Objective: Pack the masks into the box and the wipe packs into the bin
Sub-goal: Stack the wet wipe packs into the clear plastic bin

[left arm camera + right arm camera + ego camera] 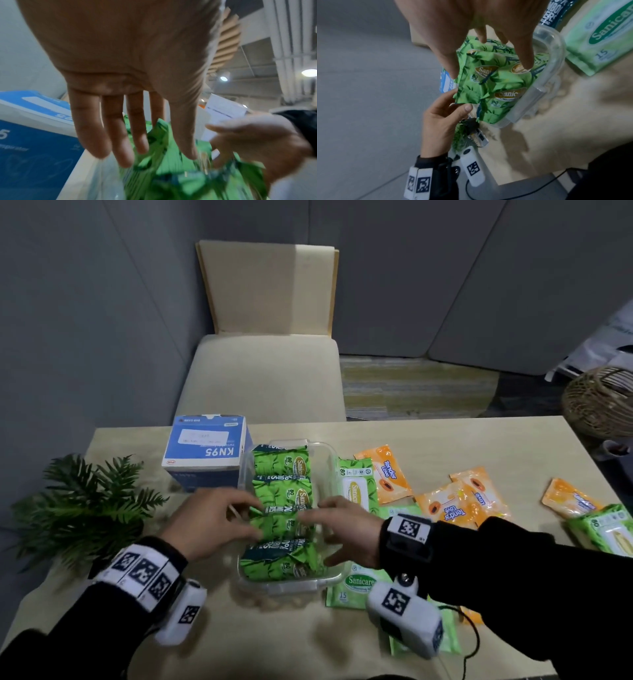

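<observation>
A clear plastic bin (329, 463) stands mid-table with several green Sanicare wipe packs upright in a row inside it. Both hands are at the third pack (284, 523). My left hand (255, 518) has straight, spread fingers (106, 135) touching the pack's left edge. My right hand (315, 539) spans the same pack (488, 81), thumb on one edge and fingers (525, 60) on the other. The blue KN95 mask box (205, 453) stands against the bin's far left corner, its top closed. No loose masks are in view.
Orange Tender Love packs (394, 474) and pale green Sanicare packs (356, 487) lie on the table right of the bin, with more at the right edge (606, 529). A potted fern (85, 505) stands at the left. A wicker basket (603, 402) and a chair (267, 371) are beyond the table.
</observation>
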{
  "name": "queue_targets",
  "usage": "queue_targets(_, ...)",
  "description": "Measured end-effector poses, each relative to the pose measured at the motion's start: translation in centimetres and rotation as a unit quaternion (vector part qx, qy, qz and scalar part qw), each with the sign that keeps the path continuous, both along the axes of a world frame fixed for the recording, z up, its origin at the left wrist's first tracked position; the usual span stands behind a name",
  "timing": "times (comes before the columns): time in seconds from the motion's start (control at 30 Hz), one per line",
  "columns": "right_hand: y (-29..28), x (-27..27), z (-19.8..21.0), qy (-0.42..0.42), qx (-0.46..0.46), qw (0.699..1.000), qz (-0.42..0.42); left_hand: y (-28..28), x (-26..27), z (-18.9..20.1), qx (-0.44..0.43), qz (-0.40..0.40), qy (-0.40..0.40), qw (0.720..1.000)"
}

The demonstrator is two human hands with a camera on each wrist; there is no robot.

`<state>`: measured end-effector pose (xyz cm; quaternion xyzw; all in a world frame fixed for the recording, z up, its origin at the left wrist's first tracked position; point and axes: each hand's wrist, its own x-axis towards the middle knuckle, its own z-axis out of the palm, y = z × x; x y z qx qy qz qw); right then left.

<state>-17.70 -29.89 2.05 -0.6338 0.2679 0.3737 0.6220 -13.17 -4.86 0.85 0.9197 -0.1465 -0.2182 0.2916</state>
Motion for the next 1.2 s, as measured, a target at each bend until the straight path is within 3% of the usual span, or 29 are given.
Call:
queue_targets(0.13, 1.9, 0.9, -1.7, 0.067, 0.032, 0.997, -0.033, -0.1, -1.9, -1.1, 0.061, -0.070, -0.026, 0.995)
queue_targets(0.23, 2.8, 1.6, -2.4, 0.056, 0.019, 0.995, -0.085, 0.5, -2.1, -1.4, 0.079, -0.071, -0.038, 0.994)
queue_targets(0.33, 3.6, 1.5, -4.3, 0.032, 0.039, 0.988, -0.146, 1.3, -1.7, -2.8, -0.039, 0.070, 0.056, 0.995)
queue_targets(0.43, 3.5, 1.1, -7.4, 0.002, 0.061, 0.982, -0.177, 1.3, -2.1, -4.6, -0.212, 0.173, 0.214, 0.938)
queue_targets(0.53, 4.8, 1.2, -3.3, -0.020, 0.012, 0.986, -0.163, 1.1, -2.6, -5.6, -0.255, 0.186, 0.235, 0.919)
queue_targets(0.63, 5.4, 1.5, -4.5, -0.055, 0.022, 0.987, -0.151, 0.9, -2.9, -5.3, -0.277, 0.207, 0.225, 0.911)
queue_targets(0.73, 6.4, 1.4, -7.4, -0.007, 0.056, 0.986, -0.154, 0.6, -2.9, -5.2, -0.289, 0.202, 0.228, 0.908)
queue_targets(0.83, 6.0, 1.3, -4.6, 0.020, 0.099, 0.982, -0.162, 1.0, -2.8, -5.7, -0.290, 0.207, 0.230, 0.906)
queue_targets(0.93, 5.6, 0.8, -1.3, -0.022, 0.132, 0.978, -0.161, 1.2, -3.2, -6.4, -0.302, 0.205, 0.241, 0.900)
queue_targets(1.03, 3.9, 1.8, -5.4, -0.036, 0.077, 0.984, -0.159, 0.5, -3.8, -6.4, -0.298, 0.227, 0.273, 0.886)
queue_targets(1.1, 3.2, 2.1, -7.5, -0.038, 0.037, 0.986, -0.156, -0.4, -3.6, -6.1, -0.257, 0.244, 0.270, 0.895)
queue_targets(1.2, 3.6, 2.0, -5.6, -0.034, 0.016, 0.992, -0.121, -1.7, -2.8, -6.2, -0.176, 0.243, 0.208, 0.931)
